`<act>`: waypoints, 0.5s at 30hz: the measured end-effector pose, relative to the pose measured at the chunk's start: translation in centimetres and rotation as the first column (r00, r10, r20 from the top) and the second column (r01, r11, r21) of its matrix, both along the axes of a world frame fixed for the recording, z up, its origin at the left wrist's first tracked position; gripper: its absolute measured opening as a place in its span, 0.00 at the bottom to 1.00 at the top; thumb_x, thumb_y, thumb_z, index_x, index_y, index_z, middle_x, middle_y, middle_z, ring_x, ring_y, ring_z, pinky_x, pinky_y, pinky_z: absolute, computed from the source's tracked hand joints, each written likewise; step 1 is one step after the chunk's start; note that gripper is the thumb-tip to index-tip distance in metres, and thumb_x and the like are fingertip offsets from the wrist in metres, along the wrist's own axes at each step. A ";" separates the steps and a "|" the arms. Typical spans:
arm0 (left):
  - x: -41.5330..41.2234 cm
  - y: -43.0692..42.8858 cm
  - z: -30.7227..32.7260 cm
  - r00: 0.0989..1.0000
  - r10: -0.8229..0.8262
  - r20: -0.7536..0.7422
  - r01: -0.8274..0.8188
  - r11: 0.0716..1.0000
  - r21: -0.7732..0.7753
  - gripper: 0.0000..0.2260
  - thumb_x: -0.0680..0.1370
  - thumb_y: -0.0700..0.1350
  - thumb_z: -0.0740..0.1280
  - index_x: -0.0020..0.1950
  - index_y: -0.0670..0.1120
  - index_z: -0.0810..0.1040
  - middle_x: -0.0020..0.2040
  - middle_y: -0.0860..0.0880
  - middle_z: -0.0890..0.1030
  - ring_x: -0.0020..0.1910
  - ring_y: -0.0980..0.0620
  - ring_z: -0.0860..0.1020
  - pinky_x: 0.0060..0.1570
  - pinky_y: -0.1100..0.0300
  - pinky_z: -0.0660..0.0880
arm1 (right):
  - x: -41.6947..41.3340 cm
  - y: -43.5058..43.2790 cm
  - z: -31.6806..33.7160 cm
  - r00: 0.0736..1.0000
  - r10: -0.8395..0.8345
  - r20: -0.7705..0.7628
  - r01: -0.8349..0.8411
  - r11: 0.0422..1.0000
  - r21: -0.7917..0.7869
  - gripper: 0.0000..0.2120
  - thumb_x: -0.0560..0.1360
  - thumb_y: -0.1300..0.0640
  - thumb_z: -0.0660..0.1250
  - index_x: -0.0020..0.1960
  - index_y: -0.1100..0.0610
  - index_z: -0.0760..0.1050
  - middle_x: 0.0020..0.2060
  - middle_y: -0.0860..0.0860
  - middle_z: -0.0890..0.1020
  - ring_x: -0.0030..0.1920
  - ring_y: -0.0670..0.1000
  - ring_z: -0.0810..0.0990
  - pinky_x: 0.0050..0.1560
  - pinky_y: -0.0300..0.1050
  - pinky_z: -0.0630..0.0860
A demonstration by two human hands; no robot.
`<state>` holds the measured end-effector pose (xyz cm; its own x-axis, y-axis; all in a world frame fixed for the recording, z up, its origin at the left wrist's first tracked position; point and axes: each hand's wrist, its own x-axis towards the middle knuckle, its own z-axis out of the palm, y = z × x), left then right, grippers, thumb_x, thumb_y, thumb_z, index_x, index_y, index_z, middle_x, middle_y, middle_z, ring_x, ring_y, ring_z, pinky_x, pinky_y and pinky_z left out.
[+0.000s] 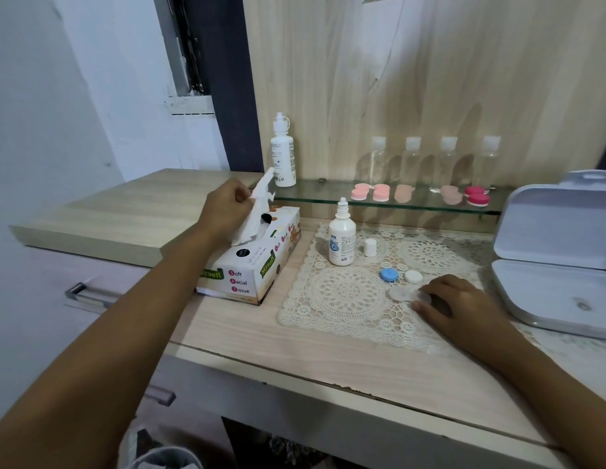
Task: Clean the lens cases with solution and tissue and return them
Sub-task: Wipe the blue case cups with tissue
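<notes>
- The left hand (227, 204) pinches a tissue (257, 211) above the tissue box (254, 265), left of centre; draw it straight up so that one sheet comes free.
- The right hand (460, 299) grips the clear lens case (401, 294) on the lace mat (345, 299), lower right; hold it level.

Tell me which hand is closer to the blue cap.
Right. The right hand holds the clear lens case just right of the blue cap; the left hand pinches a tissue over the tissue box, farther left.
</notes>
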<state>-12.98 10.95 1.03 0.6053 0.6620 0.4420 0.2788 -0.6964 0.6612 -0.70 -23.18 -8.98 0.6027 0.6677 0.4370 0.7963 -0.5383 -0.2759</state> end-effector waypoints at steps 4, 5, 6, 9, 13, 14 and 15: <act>0.1 -0.2 0.0 0.999 0.042 0.026 -0.040 0.997 -0.072 0.05 0.78 0.42 0.64 0.49 0.44 0.78 0.53 0.47 0.79 0.50 0.49 0.75 0.42 0.63 0.69 | -0.1 0.0 0.1 1.000 -0.005 -0.001 0.005 1.000 -0.005 0.13 0.73 0.50 0.68 0.52 0.58 0.79 0.49 0.52 0.79 0.50 0.52 0.75 0.46 0.38 0.64; 0.1 -0.4 0.1 0.996 0.045 0.083 -0.033 0.990 -0.136 0.06 0.78 0.43 0.62 0.50 0.44 0.79 0.52 0.46 0.78 0.46 0.50 0.76 0.35 0.65 0.71 | -0.1 0.0 0.1 1.000 -0.004 -0.003 0.004 1.000 -0.003 0.13 0.73 0.50 0.68 0.52 0.58 0.79 0.49 0.52 0.79 0.50 0.52 0.75 0.47 0.38 0.64; 0.0 -0.6 0.1 0.990 0.041 0.134 -0.013 0.979 -0.203 0.07 0.79 0.42 0.61 0.50 0.44 0.78 0.51 0.46 0.77 0.42 0.52 0.75 0.26 0.68 0.71 | -0.1 0.0 0.1 1.000 -0.003 -0.006 0.003 1.000 -0.002 0.13 0.73 0.50 0.68 0.52 0.58 0.79 0.49 0.52 0.79 0.50 0.52 0.75 0.47 0.38 0.64; 0.0 -0.6 0.3 0.982 0.046 0.182 0.011 0.954 -0.300 0.08 0.79 0.41 0.58 0.49 0.44 0.77 0.47 0.46 0.76 0.35 0.51 0.71 0.22 0.63 0.67 | 0.0 0.0 0.1 1.000 -0.004 -0.012 0.004 1.000 -0.009 0.13 0.73 0.50 0.68 0.52 0.57 0.79 0.49 0.52 0.79 0.50 0.52 0.75 0.47 0.39 0.64; 0.2 -1.2 0.5 0.997 -0.027 0.076 0.055 0.919 -0.390 0.11 0.81 0.48 0.55 0.52 0.44 0.75 0.48 0.44 0.77 0.37 0.50 0.72 0.21 0.65 0.69 | 0.0 -0.1 0.1 1.000 -0.005 -0.020 0.005 1.000 -0.007 0.13 0.73 0.50 0.68 0.52 0.57 0.79 0.49 0.51 0.78 0.49 0.51 0.75 0.47 0.39 0.64; 0.3 -1.5 0.6 0.997 -0.058 0.042 0.071 0.901 -0.427 0.14 0.81 0.53 0.55 0.53 0.45 0.75 0.46 0.45 0.77 0.36 0.51 0.73 0.21 0.68 0.69 | 0.0 0.0 0.1 1.000 -0.005 -0.022 0.005 1.000 -0.008 0.13 0.73 0.49 0.68 0.52 0.57 0.79 0.49 0.51 0.78 0.49 0.50 0.74 0.48 0.38 0.64; 0.3 -1.9 0.7 0.997 -0.079 0.005 0.072 0.890 -0.451 0.17 0.80 0.59 0.56 0.53 0.47 0.75 0.44 0.47 0.77 0.36 0.51 0.73 0.22 0.68 0.70 | -0.1 0.0 0.1 1.000 -0.007 -0.023 0.006 1.000 -0.009 0.13 0.73 0.49 0.68 0.52 0.57 0.79 0.49 0.50 0.78 0.49 0.49 0.73 0.48 0.38 0.64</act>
